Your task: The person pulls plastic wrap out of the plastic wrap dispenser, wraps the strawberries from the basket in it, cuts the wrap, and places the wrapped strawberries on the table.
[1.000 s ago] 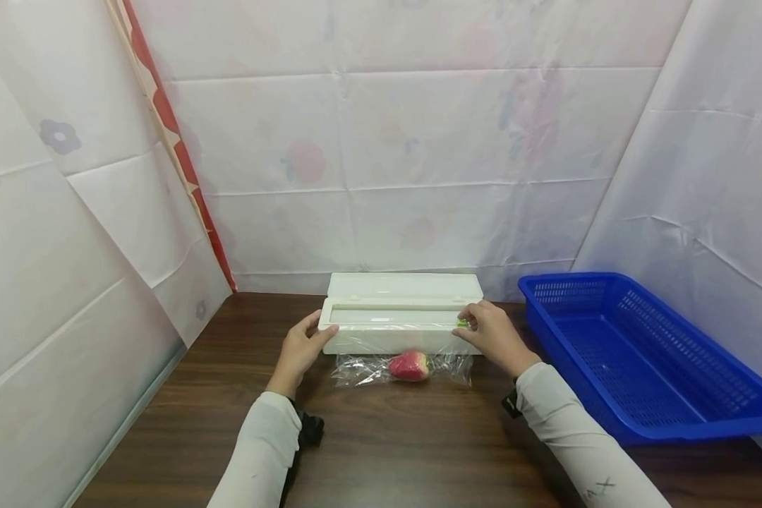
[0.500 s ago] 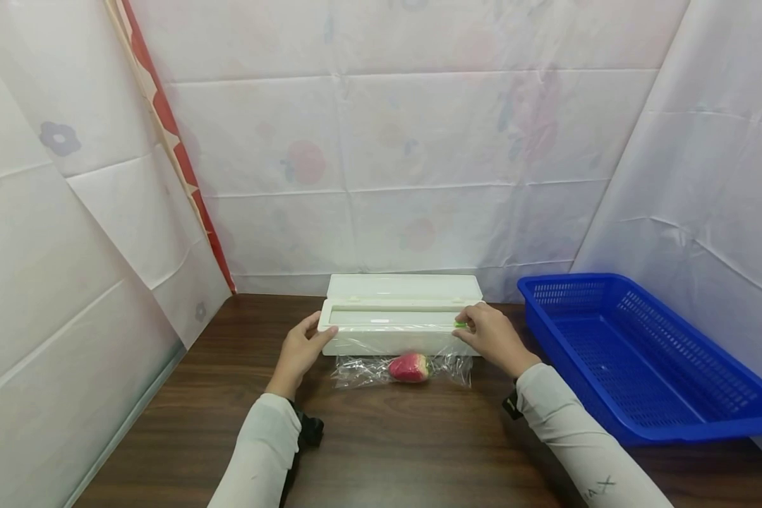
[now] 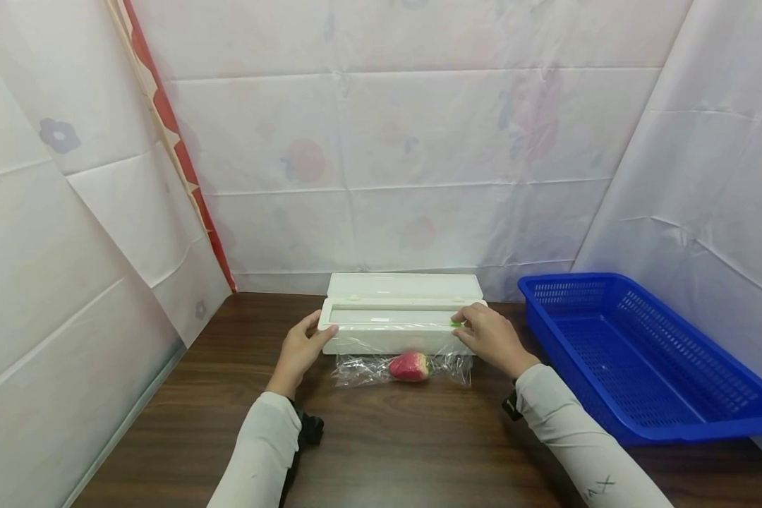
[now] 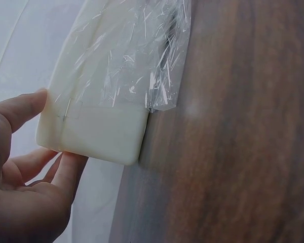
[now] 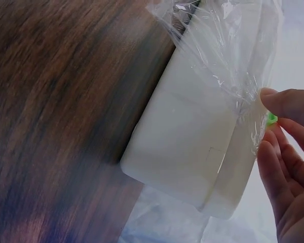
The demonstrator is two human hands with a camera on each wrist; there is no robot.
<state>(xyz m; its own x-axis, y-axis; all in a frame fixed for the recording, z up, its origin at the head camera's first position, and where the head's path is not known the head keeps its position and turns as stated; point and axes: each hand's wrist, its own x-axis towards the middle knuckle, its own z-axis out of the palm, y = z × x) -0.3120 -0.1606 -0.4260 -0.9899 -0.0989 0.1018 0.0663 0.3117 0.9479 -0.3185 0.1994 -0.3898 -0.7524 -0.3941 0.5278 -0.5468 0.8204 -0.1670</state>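
A white cling film dispenser box [image 3: 355, 341] lies lengthwise on the table, its lid [image 3: 406, 286] tipped back. My left hand [image 3: 298, 353] grips its left end, thumb on the top front edge and fingers at the end face, as the left wrist view shows. At the right part of the top edge my right hand [image 3: 492, 339] pinches a small green slide cutter [image 5: 271, 119], mostly hidden by the fingers. Clear cling film [image 3: 451, 368] hangs over the box front onto the table, bunched near the right thumb. A red toy strawberry [image 3: 408, 367] with a pale end lies wrapped in it.
A blue plastic basket [image 3: 648, 432] with perforated sides stands to the right of the right forearm. White patterned sheets [image 3: 381, 141] surround the brown wooden table [image 3: 406, 451] at the back and both sides.
My right hand has slid slightly left along the box's top edge with the green slide cutter. The left hand, box and strawberry stay put.
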